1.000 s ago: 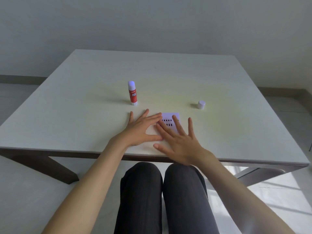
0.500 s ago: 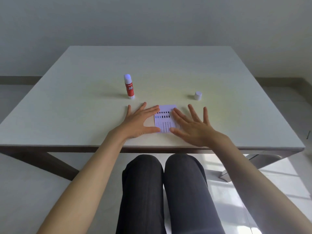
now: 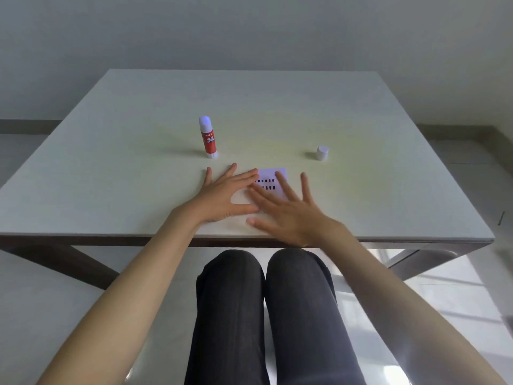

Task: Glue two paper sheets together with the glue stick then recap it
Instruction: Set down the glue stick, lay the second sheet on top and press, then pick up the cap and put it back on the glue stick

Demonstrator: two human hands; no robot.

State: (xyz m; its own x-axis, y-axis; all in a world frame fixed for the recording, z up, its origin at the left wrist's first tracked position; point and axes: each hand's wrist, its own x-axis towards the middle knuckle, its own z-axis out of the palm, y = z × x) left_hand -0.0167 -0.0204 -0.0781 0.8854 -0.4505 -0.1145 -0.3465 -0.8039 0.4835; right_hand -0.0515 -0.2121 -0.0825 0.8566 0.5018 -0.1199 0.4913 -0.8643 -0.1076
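A small white paper sheet (image 3: 273, 176) with rows of black marks lies flat near the table's front edge; whether a second sheet is under it is hidden. My left hand (image 3: 224, 197) rests flat with fingers spread on the paper's left part. My right hand (image 3: 288, 211) lies flat across the paper's lower half, fingers apart, covering most of it. The red glue stick (image 3: 208, 137) stands upright and uncapped just behind my left hand. Its white cap (image 3: 322, 153) sits alone to the right, behind my right hand.
The pale square table (image 3: 111, 151) has its front edge just below my wrists. My knees in dark trousers are under it. A grey wall stands behind the table.
My right hand has slid back leftward over the paper, covering the part it had exposed half a second ago. My left hand stays in place pressing the sheet.
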